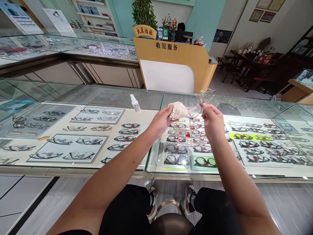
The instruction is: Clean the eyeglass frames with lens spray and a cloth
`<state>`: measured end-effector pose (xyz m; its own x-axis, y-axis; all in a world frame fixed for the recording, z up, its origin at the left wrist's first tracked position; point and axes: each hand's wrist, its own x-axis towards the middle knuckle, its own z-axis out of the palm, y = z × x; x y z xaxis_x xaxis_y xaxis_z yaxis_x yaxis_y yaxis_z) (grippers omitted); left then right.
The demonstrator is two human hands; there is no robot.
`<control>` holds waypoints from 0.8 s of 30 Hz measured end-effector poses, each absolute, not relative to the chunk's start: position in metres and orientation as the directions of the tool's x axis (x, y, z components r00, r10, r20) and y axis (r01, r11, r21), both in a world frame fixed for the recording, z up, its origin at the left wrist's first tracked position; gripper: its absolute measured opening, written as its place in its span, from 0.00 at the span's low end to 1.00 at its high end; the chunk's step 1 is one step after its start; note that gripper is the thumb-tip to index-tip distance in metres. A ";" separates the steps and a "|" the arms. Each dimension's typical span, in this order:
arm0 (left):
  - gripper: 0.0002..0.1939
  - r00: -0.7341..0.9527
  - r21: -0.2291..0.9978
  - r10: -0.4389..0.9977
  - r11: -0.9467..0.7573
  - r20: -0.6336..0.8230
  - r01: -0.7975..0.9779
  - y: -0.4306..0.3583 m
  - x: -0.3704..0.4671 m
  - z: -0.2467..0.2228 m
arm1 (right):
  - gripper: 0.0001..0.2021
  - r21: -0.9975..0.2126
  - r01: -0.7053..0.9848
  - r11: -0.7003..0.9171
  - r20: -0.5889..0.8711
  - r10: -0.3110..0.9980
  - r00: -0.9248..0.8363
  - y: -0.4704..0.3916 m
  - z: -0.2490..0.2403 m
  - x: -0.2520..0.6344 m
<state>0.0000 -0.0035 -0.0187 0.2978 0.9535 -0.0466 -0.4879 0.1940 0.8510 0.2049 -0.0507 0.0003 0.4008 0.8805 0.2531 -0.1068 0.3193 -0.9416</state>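
Note:
Over the glass counter, my left hand (pixel 161 120) is closed on a cream cleaning cloth (pixel 179 110), which bunches out past the fingertips. My right hand (pixel 212 116) pinches a pair of clear, thin-framed eyeglasses (pixel 207 94) between thumb and fingers. The cloth's right end meets or overlaps part of the glasses; the exact contact is hard to make out. A small white spray bottle (pixel 135 103) stands upright on the counter, left of the cloth.
Rows of eyeglasses (pixel 176 149) lie inside the glass display case (pixel 153 143) beneath my hands. Beyond it stands a wooden cashier desk (pixel 171 54) with a plant and a monitor, a person partly hidden behind. A round stool (pixel 172 223) is between my legs.

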 end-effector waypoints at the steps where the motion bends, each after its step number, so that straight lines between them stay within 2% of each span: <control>1: 0.14 0.281 0.836 0.958 0.198 -0.054 -0.511 -0.001 -0.002 -0.017 | 0.12 -0.929 -0.093 0.358 0.289 0.860 0.421 -0.052 0.003 0.208; 7: 0.14 0.187 0.786 0.980 0.162 -0.060 -0.597 0.008 -0.015 -0.009 | 0.13 -0.850 0.130 0.511 0.495 0.688 0.530 -0.056 0.010 0.218; 10: 0.12 0.324 0.768 0.936 0.307 -0.137 -0.562 0.007 -0.018 -0.007 | 0.11 -0.796 0.229 0.560 0.591 0.639 0.492 -0.058 0.010 0.213; 13: 0.12 0.545 0.743 0.812 0.493 -0.208 -0.452 0.002 -0.017 -0.008 | 0.09 -0.743 0.372 0.556 0.669 0.628 0.398 -0.066 0.008 0.201; 16: 0.13 0.666 0.727 0.716 0.569 -0.207 -0.385 -0.002 -0.016 -0.011 | 0.08 -0.645 0.537 0.544 0.745 0.605 0.281 -0.074 0.006 0.190; 20: 0.14 0.725 0.709 0.651 0.620 -0.226 -0.335 0.000 -0.018 -0.014 | 0.09 -0.476 0.650 0.593 0.817 0.571 0.078 -0.077 0.001 0.184; 24: 0.12 0.726 0.706 0.651 0.621 -0.224 -0.339 0.002 -0.023 -0.010 | 0.12 -0.341 0.681 0.649 0.808 0.572 -0.142 -0.077 -0.001 0.183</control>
<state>-0.0234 0.0022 -0.0097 0.7256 0.6507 -0.2239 -0.3393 0.6214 0.7063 0.1827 -0.0769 -0.0008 -0.1415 0.5723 0.8077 0.6805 0.6488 -0.3405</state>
